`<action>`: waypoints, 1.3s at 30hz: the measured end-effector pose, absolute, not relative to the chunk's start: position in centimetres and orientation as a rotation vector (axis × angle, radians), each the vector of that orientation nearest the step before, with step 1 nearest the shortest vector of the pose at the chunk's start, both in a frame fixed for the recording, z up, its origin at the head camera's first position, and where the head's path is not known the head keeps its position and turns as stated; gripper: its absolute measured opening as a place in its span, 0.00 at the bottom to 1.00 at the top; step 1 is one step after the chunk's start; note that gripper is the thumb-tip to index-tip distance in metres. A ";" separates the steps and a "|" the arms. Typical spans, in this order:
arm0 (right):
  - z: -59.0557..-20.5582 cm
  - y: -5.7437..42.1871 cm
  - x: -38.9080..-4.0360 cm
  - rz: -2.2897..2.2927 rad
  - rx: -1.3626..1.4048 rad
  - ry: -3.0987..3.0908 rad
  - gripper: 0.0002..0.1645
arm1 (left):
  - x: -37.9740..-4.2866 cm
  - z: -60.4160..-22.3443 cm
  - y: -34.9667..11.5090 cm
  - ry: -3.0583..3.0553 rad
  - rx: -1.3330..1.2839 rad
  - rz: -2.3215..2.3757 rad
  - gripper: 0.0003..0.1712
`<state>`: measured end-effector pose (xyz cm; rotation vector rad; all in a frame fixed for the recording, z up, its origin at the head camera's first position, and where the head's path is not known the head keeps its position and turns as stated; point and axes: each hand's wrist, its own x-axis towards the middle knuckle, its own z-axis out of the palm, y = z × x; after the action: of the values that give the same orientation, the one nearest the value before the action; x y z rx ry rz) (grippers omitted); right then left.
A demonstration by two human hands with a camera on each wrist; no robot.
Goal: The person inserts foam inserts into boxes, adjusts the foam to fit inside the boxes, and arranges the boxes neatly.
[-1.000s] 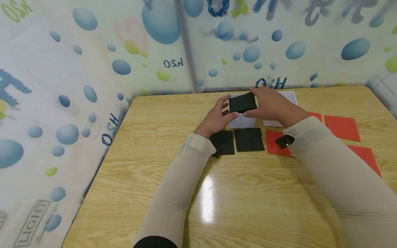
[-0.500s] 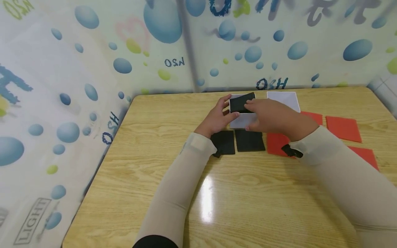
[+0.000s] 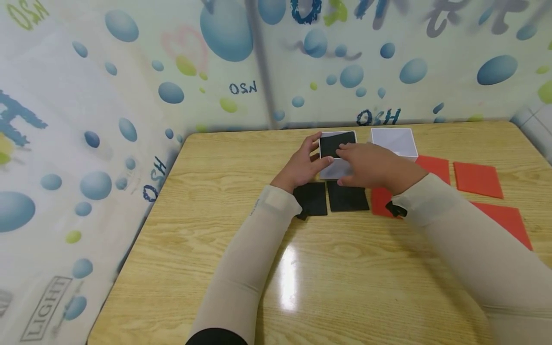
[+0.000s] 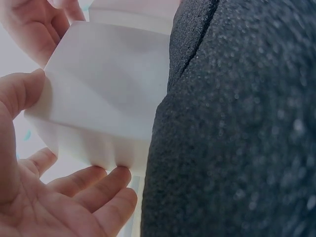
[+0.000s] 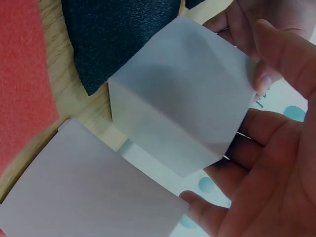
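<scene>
My left hand (image 3: 302,165) grips the left side of an open-topped white box (image 3: 334,170), thumb at its front and fingers spread along its side. A black sheet (image 3: 329,146) lies in the mouth of this box. Over it, my right hand (image 3: 375,165) reaches in from the right, extended fingertips on the sheet and thumb low by the box's front right corner. In the right wrist view the right hand's fingers go in behind the rim of the white box (image 5: 173,94). Two black felt-like squares (image 3: 348,197) lie just in front of the box.
A second open white box (image 3: 394,141) stands to the right, near the back edge of the table (image 3: 207,215). Several red squares (image 3: 478,179) lie flat at the right, some partly under the right forearm. A patterned wall sheet (image 3: 302,72) rises behind.
The black sheet has gone from tilted above the rim to lying lower in the box. My right hand has released its edge and moved onto the sheet. My left hand keeps its hold.
</scene>
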<state>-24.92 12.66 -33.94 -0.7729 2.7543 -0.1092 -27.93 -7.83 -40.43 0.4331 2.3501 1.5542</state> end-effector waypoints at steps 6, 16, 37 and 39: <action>-34.6 12.4 -25.6 -0.094 -0.772 2.762 0.49 | -27.9 -40.3 -7.8 2.331 0.429 1.565 0.48; -34.9 11.7 -26.5 -0.066 -0.732 2.742 0.43 | -28.0 -40.5 -7.7 2.304 0.417 1.579 0.48; -35.5 11.1 -27.1 -0.122 -0.744 2.739 0.39 | -28.0 -40.5 -7.9 2.314 0.413 1.578 0.48; -35.5 11.4 -26.9 -0.155 -0.777 2.772 0.40 | -28.0 -40.6 -7.9 2.315 0.417 1.575 0.48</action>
<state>-26.88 11.44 -35.53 -0.7773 2.7719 -0.1550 -28.02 -7.90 -40.57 0.4171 2.3147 1.5748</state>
